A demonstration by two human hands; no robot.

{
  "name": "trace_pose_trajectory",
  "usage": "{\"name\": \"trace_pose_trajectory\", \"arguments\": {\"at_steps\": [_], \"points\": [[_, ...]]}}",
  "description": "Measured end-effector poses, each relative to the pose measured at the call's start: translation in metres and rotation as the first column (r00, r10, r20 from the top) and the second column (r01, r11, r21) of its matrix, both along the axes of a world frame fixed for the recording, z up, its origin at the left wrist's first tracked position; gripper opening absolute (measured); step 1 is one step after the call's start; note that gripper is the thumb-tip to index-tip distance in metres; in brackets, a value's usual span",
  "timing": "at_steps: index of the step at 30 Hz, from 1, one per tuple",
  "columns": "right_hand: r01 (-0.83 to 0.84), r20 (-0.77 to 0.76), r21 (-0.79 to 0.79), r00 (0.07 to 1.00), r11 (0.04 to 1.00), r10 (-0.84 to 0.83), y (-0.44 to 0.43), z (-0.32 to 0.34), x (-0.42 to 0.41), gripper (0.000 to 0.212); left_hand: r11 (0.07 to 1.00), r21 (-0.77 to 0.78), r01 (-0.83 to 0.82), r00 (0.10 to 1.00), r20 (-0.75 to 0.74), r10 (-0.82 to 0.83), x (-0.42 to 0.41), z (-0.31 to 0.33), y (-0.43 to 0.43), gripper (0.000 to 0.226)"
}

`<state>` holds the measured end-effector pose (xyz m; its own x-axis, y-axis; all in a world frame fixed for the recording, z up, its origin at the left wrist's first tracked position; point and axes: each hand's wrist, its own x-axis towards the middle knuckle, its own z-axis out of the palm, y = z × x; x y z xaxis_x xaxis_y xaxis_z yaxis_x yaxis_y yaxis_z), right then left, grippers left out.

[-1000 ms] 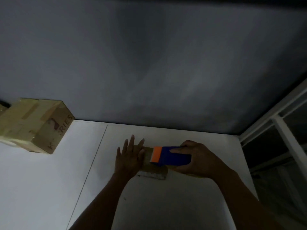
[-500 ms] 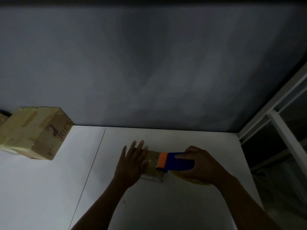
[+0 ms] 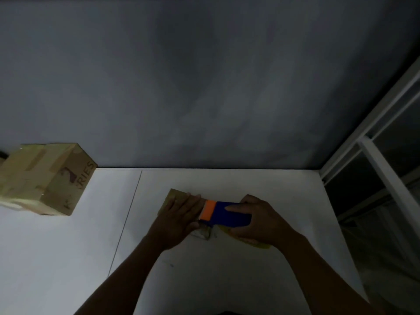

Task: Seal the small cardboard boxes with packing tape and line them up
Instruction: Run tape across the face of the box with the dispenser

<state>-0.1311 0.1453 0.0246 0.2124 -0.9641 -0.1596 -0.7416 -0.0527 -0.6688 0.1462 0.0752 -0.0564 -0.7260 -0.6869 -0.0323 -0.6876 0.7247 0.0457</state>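
White table point(image 3: 56, 258), a taped box point(image 3: 45, 178) parked far left by the wall, and the small box point(image 3: 173, 196) being sealed sits mid-table, mostly hidden under both hands. The left hand point(image 3: 179, 214) lies flat on its top with fingers straight, and the right hand point(image 3: 259, 221) is wrapped round the blue-and-orange dispenser point(image 3: 227, 215) just beside it. I'd press that left palm down firm so the box can't slide, pull the dispenser low and straight along the seam, then rub the tape flat.
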Motion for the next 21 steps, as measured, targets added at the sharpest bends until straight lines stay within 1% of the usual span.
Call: {"name": "trace_pose_trajectory", "arguments": {"at_steps": [6, 11, 15, 17, 19, 21], "points": [[0.073, 0.045, 0.015, 0.996, 0.997, -0.074, 0.013, 0.005, -0.014, 0.06, 0.998, 0.056, 0.01, 1.0, 0.0, -0.01, 0.003, 0.004, -0.004, 0.063], [0.133, 0.126, 0.037, 0.982, 0.99, -0.137, 0.029, 0.002, -0.023, 0.06, 0.999, 0.027, 0.039, 0.999, 0.013, -0.039, 0.006, 0.002, -0.01, 0.063], [0.181, 0.133, 0.064, 0.973, 0.981, -0.188, 0.041, -0.006, -0.029, 0.061, 0.999, 0.017, 0.049, 0.999, 0.013, -0.049, 0.006, 0.001, -0.01, 0.063], [0.159, 0.09, 0.046, 0.983, 0.986, -0.163, 0.044, -0.01, -0.028, 0.061, 0.999, 0.017, 0.051, 0.999, 0.007, -0.051, 0.006, 0.0, -0.01, 0.062], [0.098, -0.031, 0.019, 0.995, 0.995, -0.097, 0.045, -0.013, -0.023, 0.064, 0.999, 0.02, 0.039, 0.999, -0.01, -0.039, 0.005, 0.003, -0.008, 0.061], [0.053, -0.15, 0.016, 0.987, 0.998, -0.05, 0.046, -0.017, -0.018, 0.066, 0.998, 0.067, -0.014, 0.999, -0.05, 0.017, -0.003, 0.006, -0.002, 0.061]]}}
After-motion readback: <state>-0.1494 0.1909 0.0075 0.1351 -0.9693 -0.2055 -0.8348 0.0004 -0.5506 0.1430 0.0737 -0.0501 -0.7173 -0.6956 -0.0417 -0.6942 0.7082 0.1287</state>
